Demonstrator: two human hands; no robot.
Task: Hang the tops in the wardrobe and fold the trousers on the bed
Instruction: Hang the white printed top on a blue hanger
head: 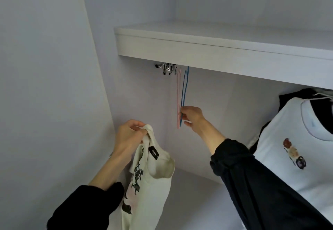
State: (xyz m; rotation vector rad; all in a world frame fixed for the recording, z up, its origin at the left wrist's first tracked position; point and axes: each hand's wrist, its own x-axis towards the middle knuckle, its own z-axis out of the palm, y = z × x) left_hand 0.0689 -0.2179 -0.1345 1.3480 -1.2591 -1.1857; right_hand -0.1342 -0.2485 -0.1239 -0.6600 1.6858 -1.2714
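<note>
I am facing into the white wardrobe. My left hand point(130, 134) is shut on the collar of a cream top point(153, 181) with a dark print and a black neck label; the top hangs down from my fingers. My right hand point(191, 117) pinches the lower end of a blue hanger point(184, 87) that hangs from the rail under the shelf. A pink hanger point(178, 93) hangs right beside it on the left, touching or nearly touching my fingers.
A white shelf point(198, 46) spans the wardrobe above the rail. Several metal hooks or clips point(166, 67) bunch at the rail's left end. A white T-shirt point(292, 150) with a small print hangs at the right, dark clothing behind it.
</note>
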